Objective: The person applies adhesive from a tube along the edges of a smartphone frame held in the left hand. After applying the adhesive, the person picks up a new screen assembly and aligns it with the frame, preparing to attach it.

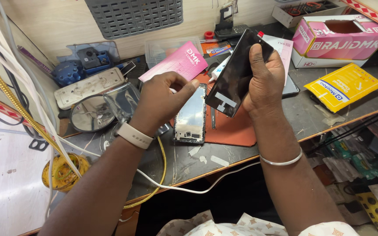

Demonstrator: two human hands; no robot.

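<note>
A dark screen panel [237,72] is clamped tilted in the right hand [265,81] at frame centre, while the left hand [162,102], fingers curled together, hovers beside the opened phone [192,116].

Right hand [265,81] gripping dark screen panel [235,76], left hand [162,100] perhaps peeling film

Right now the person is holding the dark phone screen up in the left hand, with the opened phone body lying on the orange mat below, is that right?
Not quite. The head view shows the dark phone screen held up in the right hand, not the left. The left hand is beside it, fingers pinched. The opened phone body does lie on the orange mat.
</note>
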